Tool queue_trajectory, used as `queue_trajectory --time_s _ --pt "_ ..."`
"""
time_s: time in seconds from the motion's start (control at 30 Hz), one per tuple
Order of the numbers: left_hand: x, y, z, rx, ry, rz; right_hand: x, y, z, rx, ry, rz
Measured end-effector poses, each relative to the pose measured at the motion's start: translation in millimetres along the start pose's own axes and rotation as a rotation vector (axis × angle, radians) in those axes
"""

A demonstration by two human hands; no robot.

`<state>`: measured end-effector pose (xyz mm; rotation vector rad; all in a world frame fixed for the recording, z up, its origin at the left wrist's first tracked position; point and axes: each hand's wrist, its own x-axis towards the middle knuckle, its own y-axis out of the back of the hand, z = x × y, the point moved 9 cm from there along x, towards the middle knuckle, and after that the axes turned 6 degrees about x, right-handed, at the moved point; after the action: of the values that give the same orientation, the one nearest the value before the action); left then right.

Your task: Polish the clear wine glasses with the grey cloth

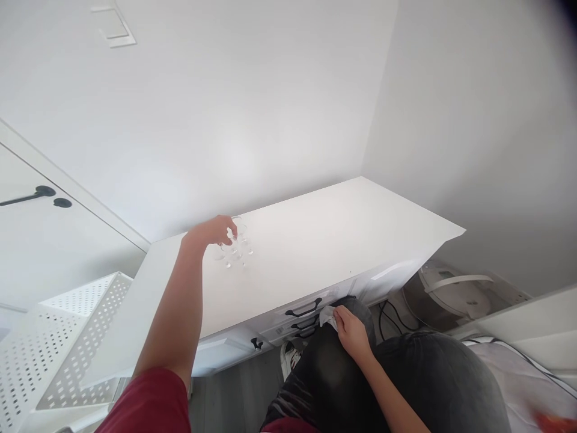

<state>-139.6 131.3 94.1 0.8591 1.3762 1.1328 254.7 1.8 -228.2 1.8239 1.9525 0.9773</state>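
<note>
On the left part of the white cabinet top point(306, 240), my left hand point(217, 231) reaches out with thumb and fingers curled round a clear glass piece. Several more transparent, rounded pieces, which look like glass, cluster under and beside the fingers in a clear glass group point(235, 251). Their exact shape is hard to make out against the white surface. Low in front of the drawers, above my knee, my right hand point(349, 329) pinches a crumpled white tissue or cloth point(327, 316).
The cabinet front has black drawer handles point(304, 308). A perforated white rack point(76, 337) stands at the left, below a door with a black handle point(33, 195). A rice cooker point(455, 294) and black cables sit at the right, and walls close off the back and right.
</note>
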Motion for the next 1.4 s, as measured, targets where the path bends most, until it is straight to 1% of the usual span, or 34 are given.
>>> queue_trajectory --time_s 0.13,0.27,0.33,0.43,0.47,0.53,0.6,0.63,0.67,0.7,0.73,0.8,0.83,0.87,0.93,0.97,1.03,1.17,1.3,1.4 --pt "-7.7 1.9 -33.5 0.037 0.058 -0.02 -1.6 -2.6 4.0 -0.002 -0.011 -0.021" --pt "-7.1 0.3 -61.1 0.026 0.084 0.019 -3.2 -4.1 5.4 -0.006 -0.009 -0.027" --pt "-7.7 -0.6 -69.6 0.008 0.077 0.049 -3.8 -5.1 6.2 -0.012 -0.007 -0.031" --pt "-18.6 0.6 -68.6 -0.019 -0.006 0.104 -4.2 -6.1 7.3 -0.016 -0.001 -0.034" --pt "-26.5 2.3 -66.0 -0.027 -0.035 0.138 -4.3 -5.9 7.3 -0.014 0.001 -0.032" --pt "-49.1 8.0 -62.1 -0.056 -0.047 0.27 -4.5 -5.2 7.2 -0.003 0.0 -0.024" --pt "-79.4 12.7 -63.4 -0.128 0.016 0.488 -4.8 -4.2 6.6 0.011 0.0 -0.015" --pt "-95.9 10.4 -69.2 -0.207 0.097 0.604 -5.0 -3.7 6.3 0.016 0.001 -0.009" --pt "-111.0 1.4 -78.0 -0.33 0.204 0.693 -5.2 -3.5 6.1 0.019 0.003 -0.003" --pt "-122.6 -13.9 -86.1 -0.463 0.305 0.745 -5.4 -3.5 5.9 0.021 0.006 0.0" --pt "-129.0 -32.9 -90.2 -0.577 0.372 0.755 -5.6 -3.9 5.7 0.022 0.011 0.0" --pt "-127.4 -76.2 -91.4 -0.831 0.435 0.688 -5.7 -5.0 5.6 0.025 0.017 -0.007" --pt "-122.3 -98.0 -90.1 -0.968 0.459 0.629 -5.6 -5.3 5.6 0.03 0.016 -0.012" --pt "-116.7 -115.3 -87.3 -1.084 0.467 0.589 -5.4 -5.2 5.9 0.038 0.01 -0.017" --pt "-104.1 -141.7 -79.5 -1.255 0.48 0.489 -4.7 -3.9 6.4 0.07 -0.016 -0.041" --pt "-98.7 -149.5 -75.6 -1.325 0.477 0.456 -4.5 -3.3 6.0 0.094 -0.03 -0.069" --pt "-90.9 -155.9 -69.1 -1.428 0.456 0.433 -4.9 -3.6 2.5 0.151 -0.042 -0.168" --pt "-83.9 -154.8 -61.6 -1.549 0.38 0.447 -10.5 -3.8 -12.3 0.215 0.009 -0.407" --pt "-81.9 -152.6 -56.5 -1.637 0.284 0.455 -13.5 -1.2 -24.8 0.186 0.086 -0.499" --pt "-83.6 -151.6 -50.5 -1.725 0.239 0.443 -14.2 -0.1 -28.8 0.198 0.098 -0.545"
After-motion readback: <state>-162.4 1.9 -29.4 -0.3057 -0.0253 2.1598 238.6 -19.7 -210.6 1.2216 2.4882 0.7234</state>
